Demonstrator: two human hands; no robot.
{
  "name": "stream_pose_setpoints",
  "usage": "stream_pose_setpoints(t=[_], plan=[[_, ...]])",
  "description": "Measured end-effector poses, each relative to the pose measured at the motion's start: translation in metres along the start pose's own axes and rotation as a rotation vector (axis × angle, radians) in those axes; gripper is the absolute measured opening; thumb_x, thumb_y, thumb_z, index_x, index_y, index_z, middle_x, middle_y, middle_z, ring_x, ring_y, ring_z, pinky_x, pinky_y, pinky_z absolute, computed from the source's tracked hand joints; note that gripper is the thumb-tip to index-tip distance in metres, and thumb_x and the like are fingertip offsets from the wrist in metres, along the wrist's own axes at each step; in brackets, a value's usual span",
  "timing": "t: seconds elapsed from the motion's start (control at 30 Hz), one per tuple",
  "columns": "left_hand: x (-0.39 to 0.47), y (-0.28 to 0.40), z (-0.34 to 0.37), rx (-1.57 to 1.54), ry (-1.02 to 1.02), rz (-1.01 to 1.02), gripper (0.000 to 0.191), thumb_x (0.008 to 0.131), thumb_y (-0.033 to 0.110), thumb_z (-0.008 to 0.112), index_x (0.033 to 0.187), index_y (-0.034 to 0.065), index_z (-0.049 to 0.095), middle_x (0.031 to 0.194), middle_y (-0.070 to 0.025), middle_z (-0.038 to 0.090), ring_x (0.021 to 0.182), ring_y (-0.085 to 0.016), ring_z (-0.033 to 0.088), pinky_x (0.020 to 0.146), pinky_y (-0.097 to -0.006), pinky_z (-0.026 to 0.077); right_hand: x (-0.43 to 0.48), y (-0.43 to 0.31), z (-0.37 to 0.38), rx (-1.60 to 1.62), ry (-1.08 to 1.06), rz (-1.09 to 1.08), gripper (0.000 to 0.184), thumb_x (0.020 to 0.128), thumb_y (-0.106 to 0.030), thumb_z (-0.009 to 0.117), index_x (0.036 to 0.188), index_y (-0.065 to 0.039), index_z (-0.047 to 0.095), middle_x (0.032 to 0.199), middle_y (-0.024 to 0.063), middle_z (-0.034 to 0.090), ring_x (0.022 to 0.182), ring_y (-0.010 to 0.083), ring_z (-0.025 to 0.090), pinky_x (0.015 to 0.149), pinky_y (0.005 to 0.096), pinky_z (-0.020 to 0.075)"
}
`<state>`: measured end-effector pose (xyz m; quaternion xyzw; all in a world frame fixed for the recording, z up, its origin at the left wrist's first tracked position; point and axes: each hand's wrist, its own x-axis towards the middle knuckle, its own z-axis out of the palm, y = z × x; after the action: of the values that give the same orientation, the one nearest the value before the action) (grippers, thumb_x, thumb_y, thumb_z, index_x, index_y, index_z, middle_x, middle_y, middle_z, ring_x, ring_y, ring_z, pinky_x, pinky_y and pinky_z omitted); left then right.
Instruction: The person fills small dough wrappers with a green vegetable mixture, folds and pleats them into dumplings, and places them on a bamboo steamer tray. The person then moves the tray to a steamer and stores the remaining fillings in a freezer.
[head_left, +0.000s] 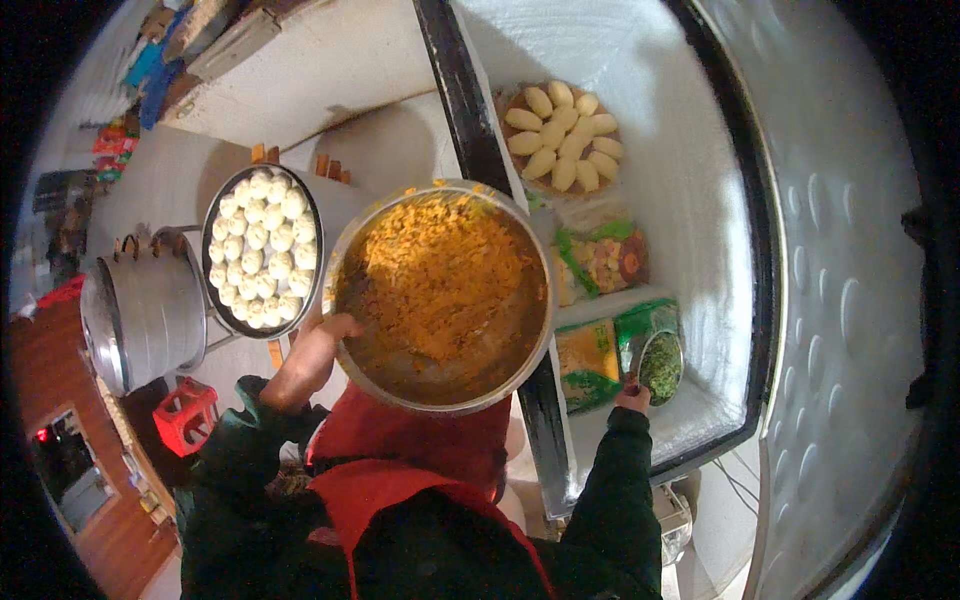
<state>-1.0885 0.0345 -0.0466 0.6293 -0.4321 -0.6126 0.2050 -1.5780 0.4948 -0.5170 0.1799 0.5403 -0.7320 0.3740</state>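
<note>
My left hand (319, 356) grips the near-left rim of a large round metal bowl (442, 300), which holds an orange-brown chopped mixture. The bowl is in front of my red apron, close to the dark edge of an open chest freezer (540, 442). Down inside the freezer, my right hand (634, 399) is shut on the rim of a small metal bowl (660, 367) of chopped greens. Green and yellow food packages (589, 360) lie beside that bowl.
Oval dough pieces (562, 135) are on a round board in the freezer, above bagged food (607, 259). At left are a round tray of pleated buns (259, 247), a stacked metal steamer (150, 311) and a red plastic stool (185, 416). The raised freezer lid (832, 300) stands at right.
</note>
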Motion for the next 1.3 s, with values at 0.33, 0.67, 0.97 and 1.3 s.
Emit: stream_pose_setpoints(t=[0.33, 0.67, 0.97, 1.3], plan=[[0.023, 0.007, 0.068, 0.111, -0.259, -0.259, 0.058, 0.086, 0.009, 0.057, 0.142, -0.0025, 0.048, 0.126, -0.0101, 0.063, 0.112, -0.021, 0.06, 0.098, -0.0343, 0.049, -0.06, -0.015, 0.039, 0.385, -0.593, 0.319, 0.033, 0.108, -0.023, 0.045, 0.132, -0.002, 0.054, 0.128, 0.0143, 0.063, 0.108, 0.0221, 0.057, 0.093, 0.0368, 0.0471], [0.05, 0.0, 0.202, 0.468, -0.49, 0.27, 0.07, 0.086, 0.014, 0.063, 0.149, -0.0014, 0.036, 0.126, -0.0354, 0.059, 0.117, -0.051, 0.059, 0.1, -0.0511, 0.05, -0.251, -0.108, 0.316, -0.096, -0.244, 0.258, 0.063, 0.099, -0.018, 0.065, 0.154, -0.004, 0.039, 0.153, 0.0119, 0.051, 0.136, 0.0295, 0.053, 0.114, 0.0453, 0.0442], [0.087, -0.002, 0.228, 0.513, -0.507, 0.632, 0.076, 0.083, 0.02, 0.074, 0.15, 0.0034, 0.043, 0.138, -0.0237, 0.057, 0.13, -0.046, 0.053, 0.112, -0.0495, 0.044, -0.138, -0.086, 0.281, -0.304, -0.002, 0.176, 0.064, 0.089, -0.01, 0.062, 0.149, 0.001, 0.042, 0.15, 0.0159, 0.049, 0.134, 0.0288, 0.052, 0.11, 0.0438, 0.0474], [0.14, -0.028, 0.201, 0.694, -0.619, 1.111, 0.027, 0.079, 0.024, 0.078, 0.099, 0.0097, 0.067, 0.103, -0.0057, 0.064, 0.109, -0.027, 0.061, 0.092, -0.0416, 0.05, 0.057, -0.037, 0.251, -0.972, -0.017, 0.036, 0.058, 0.091, -0.003, 0.063, 0.146, -0.002, 0.043, 0.123, 0.0086, 0.063, 0.104, 0.0249, 0.062, 0.089, 0.0387, 0.0512]])
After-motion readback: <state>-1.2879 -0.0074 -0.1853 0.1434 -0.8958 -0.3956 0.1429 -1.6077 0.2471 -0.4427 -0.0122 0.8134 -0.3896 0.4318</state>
